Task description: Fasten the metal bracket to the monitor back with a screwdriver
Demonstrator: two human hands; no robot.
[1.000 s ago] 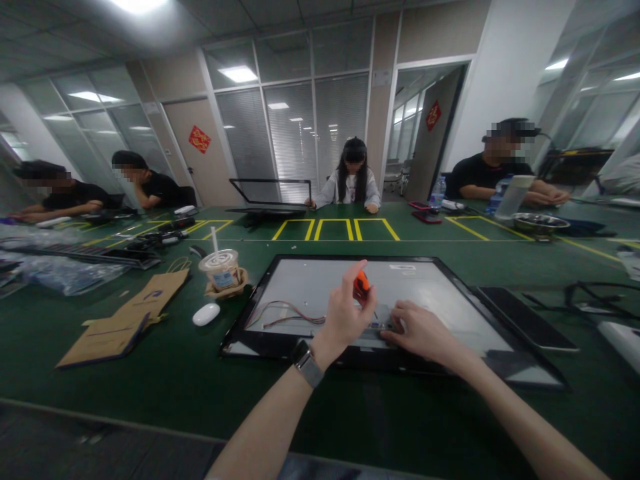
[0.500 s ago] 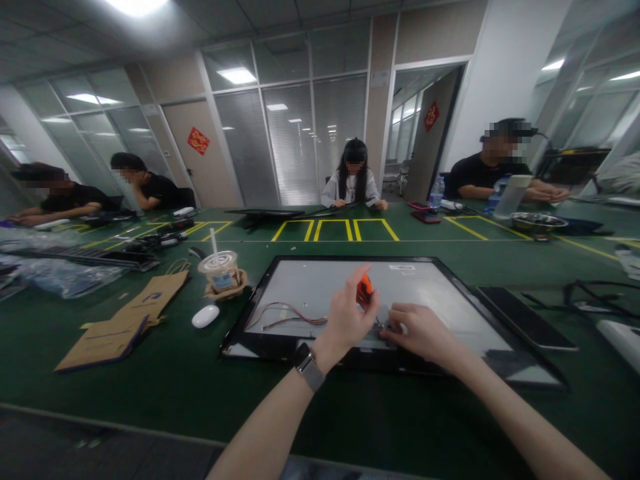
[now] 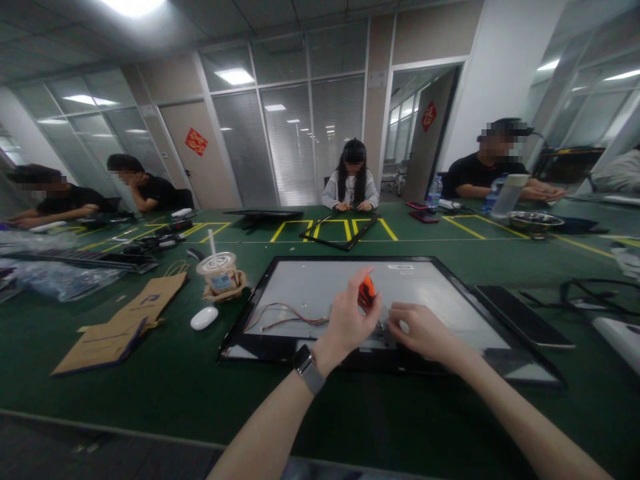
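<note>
My left hand [image 3: 349,325], with a watch [image 3: 309,368] on its wrist, is closed around the orange and black handle of a screwdriver [image 3: 368,289]. The tool points down toward the lower middle of a flat display panel [image 3: 320,283], grey with a black frame, lying on the table. Close to the tool's lower end is my right hand [image 3: 419,330], its thumb and fingers curled together in a pinch over the panel. Whatever they hold is too small to make out. Thin red and dark wires [image 3: 285,313] lie on the panel, left of my hands.
Left of the panel are a lidded drink cup [image 3: 220,272] in a carrier, a white mouse [image 3: 204,318] and a paper bag [image 3: 107,333]. A black phone-like slab [image 3: 523,315] lies right. Across the table [image 3: 170,393], a person holds a thin black frame [image 3: 345,248]; others sit nearby.
The person opposite has brought their hands together, and the black frame now lies tilted down onto the table. My hands have barely shifted, with the right pinch slightly farther from the tool.
</note>
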